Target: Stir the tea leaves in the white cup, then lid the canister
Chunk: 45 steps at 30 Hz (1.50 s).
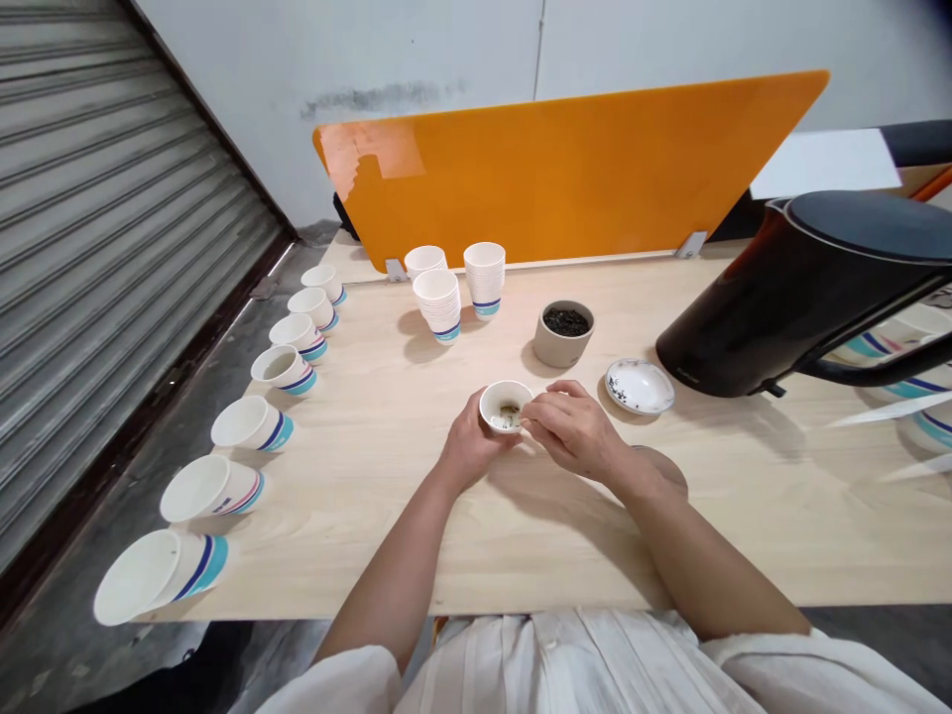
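Observation:
My left hand (470, 442) is wrapped around a white paper cup (500, 389) just above the table's middle. A few dark tea leaves (510, 416) lie at the bottom of that cup. At its right rim my right hand (569, 426) is closed in a pinch, and whatever the fingertips hold is too small to make out. Beyond the hands stands a grey round pot (561, 345) full of dark dry tea leaves (566, 322). To its right, a small white dish (640, 387) carries some scattered leaves. A greyish round object (669, 470) is partly covered by my right forearm.
Several paper cups (245, 424) line the table's left edge. Stacked cups (437, 305) stand near the orange divider (565, 178). A large black kettle (773, 297) occupies the right, with more cups (918, 382) behind its handle. The wooden tabletop (357, 555) ends close to my body.

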Tool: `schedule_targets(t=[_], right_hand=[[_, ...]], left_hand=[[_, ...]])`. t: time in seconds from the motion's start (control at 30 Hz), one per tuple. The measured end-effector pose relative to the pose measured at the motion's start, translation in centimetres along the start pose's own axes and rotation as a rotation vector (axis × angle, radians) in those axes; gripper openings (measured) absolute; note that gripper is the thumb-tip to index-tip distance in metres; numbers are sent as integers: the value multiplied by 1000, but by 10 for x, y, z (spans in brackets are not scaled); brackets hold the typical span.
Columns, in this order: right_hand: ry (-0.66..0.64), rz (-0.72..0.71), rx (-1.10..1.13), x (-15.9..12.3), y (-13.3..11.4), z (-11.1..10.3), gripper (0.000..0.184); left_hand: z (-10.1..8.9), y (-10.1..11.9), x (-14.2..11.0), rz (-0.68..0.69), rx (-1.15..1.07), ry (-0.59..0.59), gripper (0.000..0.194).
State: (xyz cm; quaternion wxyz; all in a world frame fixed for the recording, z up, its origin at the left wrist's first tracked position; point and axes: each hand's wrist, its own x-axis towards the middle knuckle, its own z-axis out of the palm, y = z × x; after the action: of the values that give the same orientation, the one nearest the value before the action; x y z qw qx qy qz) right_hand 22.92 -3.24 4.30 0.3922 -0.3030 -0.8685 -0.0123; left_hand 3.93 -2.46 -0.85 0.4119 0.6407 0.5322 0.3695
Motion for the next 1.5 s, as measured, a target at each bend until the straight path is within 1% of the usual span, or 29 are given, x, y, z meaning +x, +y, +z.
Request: schedule_targets(t=[0.07,0.17,0.23,0.3,0.37,0.43,0.57,0.67,0.8,0.9,0.97,1.1,1.23,1.4,1.5], right_hand=[[7,29,91,0,-1,0,7],[-13,46,198,-1,-1,4,6],[-19,10,168,-3,0,6,9],[-13,-29,84,-4,3,7,9],[-27,-38,16,-5,4,7,7],[-49,-37,36,-5,5,6,5],[-48,-75,83,-2,9,10,9],[-41,-102,31,0,14,13,10],[-18,-130,-25,7,13,4,11],[-12,-151,9,15,6,0,17],[-4,-139,42,19,5,3,17],[12,-137,23,22,14,11,12],[-37,-147,-5,28,18,7,16],[-147,-117,121,32,13,6,25],[-110,-142,82,31,17,9,22]], left_hand=[[0,0,-1,17,-12,6,72],[-1,-1,-3,31,-85,-21,75],[-2,-1,-4,28,-107,-29,71],[-3,0,-5,36,-105,-18,71],[-4,0,-5,37,-90,-51,74],[-5,0,-6,21,-69,-48,78],[-8,1,-6,0,-110,-82,80],[-10,2,-7,-16,-98,-98,81],[-10,2,-7,-35,-75,-100,84],[-10,3,-8,-28,-76,-108,83],[-11,4,-8,-28,-89,-107,84],[-11,6,-9,-3,-130,-99,81],[-10,5,-9,9,-126,-96,80],[-9,0,-6,10,-129,-101,81],[-9,1,-6,7,-110,-81,82]])
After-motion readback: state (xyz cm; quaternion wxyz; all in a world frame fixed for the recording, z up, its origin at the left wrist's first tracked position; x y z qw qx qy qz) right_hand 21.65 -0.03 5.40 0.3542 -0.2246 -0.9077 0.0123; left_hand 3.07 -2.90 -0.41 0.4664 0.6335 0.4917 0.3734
